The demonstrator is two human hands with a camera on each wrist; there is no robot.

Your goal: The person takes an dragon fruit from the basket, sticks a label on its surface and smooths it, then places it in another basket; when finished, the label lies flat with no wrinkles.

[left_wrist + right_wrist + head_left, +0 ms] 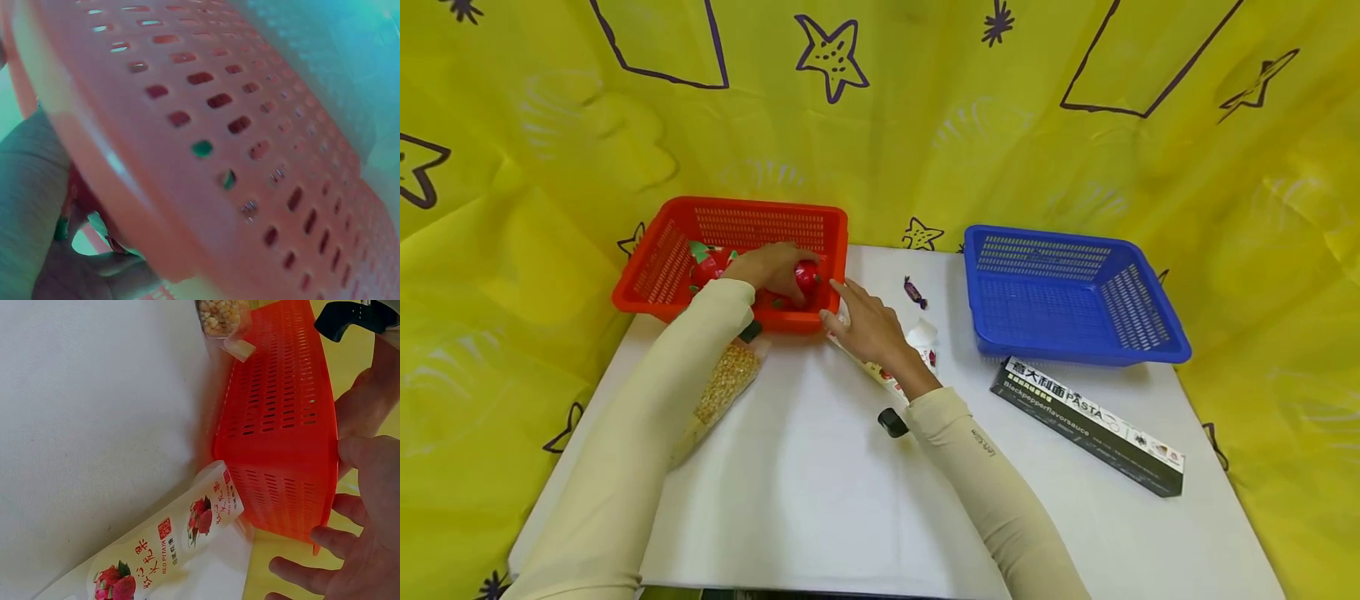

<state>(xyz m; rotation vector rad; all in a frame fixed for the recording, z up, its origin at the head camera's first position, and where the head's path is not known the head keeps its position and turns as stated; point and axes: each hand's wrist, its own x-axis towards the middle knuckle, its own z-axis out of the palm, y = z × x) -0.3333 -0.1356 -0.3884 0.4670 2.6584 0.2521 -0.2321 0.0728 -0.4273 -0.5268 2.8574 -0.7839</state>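
Observation:
In the head view my left hand (771, 268) reaches into the red basket (752, 204) and grips a red, round, fruit-like thing (807, 275) near the basket's right end. Another red piece with green leaves (707, 265) lies left of that hand, partly covered by it. My right hand (871, 329) is at the basket's right front corner, fingers spread. Its thumb and a finger touch the rim in the right wrist view. Below it lies a white pack printed "RED PITAYA" (169, 540). Most of the left hand's hold is hidden behind the basket wall in the left wrist view.
A bag of corn kernels (726, 383) lies in front of the red basket. A blue basket (1037, 234) stands at the right, with a long black-and-white pasta box (1086, 429) before it. One wrapped candy (914, 292) lies between the baskets. Yellow cloth surrounds the white table (820, 500).

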